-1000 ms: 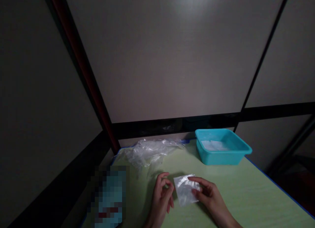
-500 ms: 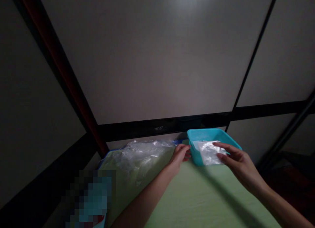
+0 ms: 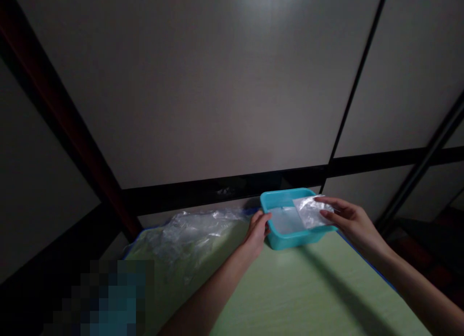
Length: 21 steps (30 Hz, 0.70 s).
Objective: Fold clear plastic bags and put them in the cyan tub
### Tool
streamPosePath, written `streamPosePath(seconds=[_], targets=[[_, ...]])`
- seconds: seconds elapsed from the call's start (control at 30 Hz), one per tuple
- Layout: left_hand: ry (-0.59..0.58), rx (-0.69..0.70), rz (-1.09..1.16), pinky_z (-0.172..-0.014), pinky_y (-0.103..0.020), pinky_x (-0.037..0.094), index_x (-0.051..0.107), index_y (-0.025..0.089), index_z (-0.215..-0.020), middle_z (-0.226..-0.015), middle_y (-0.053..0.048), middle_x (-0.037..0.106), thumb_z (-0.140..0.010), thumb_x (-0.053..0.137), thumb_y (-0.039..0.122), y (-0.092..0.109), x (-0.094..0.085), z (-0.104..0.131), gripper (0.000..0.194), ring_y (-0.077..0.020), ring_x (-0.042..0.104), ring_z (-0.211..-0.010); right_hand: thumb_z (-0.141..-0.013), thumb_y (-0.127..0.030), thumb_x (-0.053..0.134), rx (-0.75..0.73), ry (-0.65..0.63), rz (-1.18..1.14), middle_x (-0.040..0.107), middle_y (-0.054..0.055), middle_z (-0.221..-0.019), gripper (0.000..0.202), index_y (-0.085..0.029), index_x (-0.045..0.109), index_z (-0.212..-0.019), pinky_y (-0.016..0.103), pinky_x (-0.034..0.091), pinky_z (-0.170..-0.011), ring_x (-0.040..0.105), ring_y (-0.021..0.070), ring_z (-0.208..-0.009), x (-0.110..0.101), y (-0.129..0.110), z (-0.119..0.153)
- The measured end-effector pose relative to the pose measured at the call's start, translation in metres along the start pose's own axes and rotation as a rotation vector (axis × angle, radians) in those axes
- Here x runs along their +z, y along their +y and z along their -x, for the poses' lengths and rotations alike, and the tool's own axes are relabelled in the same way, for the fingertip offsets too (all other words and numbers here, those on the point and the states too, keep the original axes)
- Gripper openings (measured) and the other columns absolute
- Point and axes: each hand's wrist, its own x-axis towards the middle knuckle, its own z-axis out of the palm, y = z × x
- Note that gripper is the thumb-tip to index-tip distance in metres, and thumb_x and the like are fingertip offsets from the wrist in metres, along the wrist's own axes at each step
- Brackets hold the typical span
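A turquoise plastic basin [image 3: 290, 241] stands at the far edge of the green surface, with white material [image 3: 284, 220] lying inside it. My left hand [image 3: 257, 232] is closed on the basin's left rim, thumb near the top edge. Between the thumb and fingers of my right hand [image 3: 350, 222] is a small clear plastic packet [image 3: 311, 212], shiny and flat, held over the right part of the basin. What the packet contains, if anything, is too blurred to make out.
Crumpled clear plastic sheeting [image 3: 195, 232] lies left of the basin on the green tabletop [image 3: 282, 292], which has a blue edge. Large pale panels [image 3: 217, 94] with dark strips rise directly behind. A blurred-out patch [image 3: 116, 297] covers the lower left.
My left hand has come to grip the basin's rim. The packet has moved up and back, from the basin's front to over its inside. The view has shifted slightly right.
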Motion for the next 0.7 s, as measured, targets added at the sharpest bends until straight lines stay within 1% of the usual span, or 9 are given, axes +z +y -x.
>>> streamPosePath(seconds=[0.07,0.17,0.27,0.37,0.47,0.5,0.6,0.67,0.7], targets=[[-0.023,0.035,0.023,-0.052,-0.018,0.036,0.049,0.017,-0.059,-0.059,0.005,0.051,-0.059,0.066,0.029,0.005,-0.007,0.02,0.021,-0.009,0.049,-0.056,-0.062,-0.033,0.068,-0.036,0.01,0.08,0.065,0.005,-0.095,0.031,-0.021,0.064,-0.09,0.026,0.047,-0.064,0.059,0.0184,-0.079,-0.001,-0.009,0.0],[-0.03,0.068,0.04,-0.058,-0.019,0.038,0.052,0.018,-0.066,-0.066,0.004,0.055,-0.061,0.065,0.029,0.013,-0.02,0.055,0.018,-0.0108,0.051,-0.064,-0.062,-0.035,0.066,-0.068,-0.003,0.248,0.066,0.006,-0.094,0.028,-0.019,0.065,-0.085,0.029,0.047,-0.066,0.059,0.0214,-0.082,0.002,-0.022,0.003],[-0.042,0.123,0.046,-0.062,-0.02,0.038,0.053,0.017,-0.07,-0.071,0.002,0.055,-0.068,0.062,0.028,0.017,-0.03,0.087,0.014,-0.0118,0.051,-0.069,-0.066,-0.033,0.06,-0.103,-0.114,0.461,0.066,0.006,-0.09,0.025,-0.018,0.065,-0.085,0.03,0.048,-0.064,0.06,0.021,-0.077,0.009,-0.029,0.011],[-0.034,0.134,0.044,-0.065,-0.021,0.039,0.055,0.017,-0.071,-0.072,0.001,0.056,-0.071,0.06,0.027,0.017,-0.036,0.111,0.011,-0.0129,0.052,-0.071,-0.072,-0.029,0.053,-0.173,-0.209,0.69,0.066,0.005,-0.084,0.023,-0.017,0.064,-0.087,0.029,0.047,-0.061,0.06,0.0188,-0.068,0.019,-0.033,0.021],[-0.016,0.12,0.041,-0.067,-0.021,0.04,0.056,0.018,-0.074,-0.076,0.001,0.057,-0.071,0.06,0.027,0.015,-0.038,0.126,0.01,-0.0138,0.052,-0.075,-0.074,-0.022,0.048,-0.227,-0.245,0.89,0.065,0.004,-0.076,0.026,-0.016,0.062,-0.094,0.028,0.046,-0.059,0.059,0.0164,-0.059,0.03,-0.038,0.029],[-0.014,0.113,0.038,-0.067,-0.021,0.04,0.057,0.019,-0.075,-0.076,0.001,0.057,-0.072,0.06,0.027,0.014,-0.038,0.129,0.01,-0.014,0.052,-0.075,-0.074,-0.02,0.047,-0.255,-0.256,0.94,0.065,0.004,-0.078,0.027,-0.016,0.061,-0.097,0.027,0.046,-0.06,0.059,0.0163,-0.061,0.034,-0.04,0.03],[-0.018,0.1,0.032,-0.065,-0.021,0.04,0.056,0.02,-0.075,-0.076,0.001,0.056,-0.072,0.06,0.028,0.013,-0.038,0.136,0.009,-0.0141,0.051,-0.075,-0.073,-0.01,0.043,-0.366,-0.265,1.125,0.063,0.007,-0.094,0.035,-0.016,0.055,-0.107,0.027,0.046,-0.067,0.06,0.0182,-0.076,0.046,-0.046,0.035],[-0.026,0.089,0.038,-0.065,-0.021,0.04,0.056,0.02,-0.076,-0.077,0.001,0.056,-0.073,0.06,0.028,0.012,-0.038,0.139,0.009,-0.0139,0.052,-0.076,-0.073,-0.005,0.04,-0.43,-0.267,1.32,0.06,0.008,-0.1,0.041,-0.016,0.05,-0.112,0.028,0.046,-0.066,0.06,0.0201,-0.081,0.056,-0.048,0.038],[-0.029,0.082,0.044,-0.065,-0.021,0.04,0.056,0.02,-0.076,-0.078,0.001,0.057,-0.072,0.06,0.028,0.012,-0.037,0.14,0.009,-0.0138,0.052,-0.076,-0.073,-0.003,0.04,-0.451,-0.281,1.419,0.06,0.009,-0.099,0.042,-0.016,0.048,-0.112,0.028,0.047,-0.064,0.059,0.0211,-0.081,0.061,-0.048,0.04]])
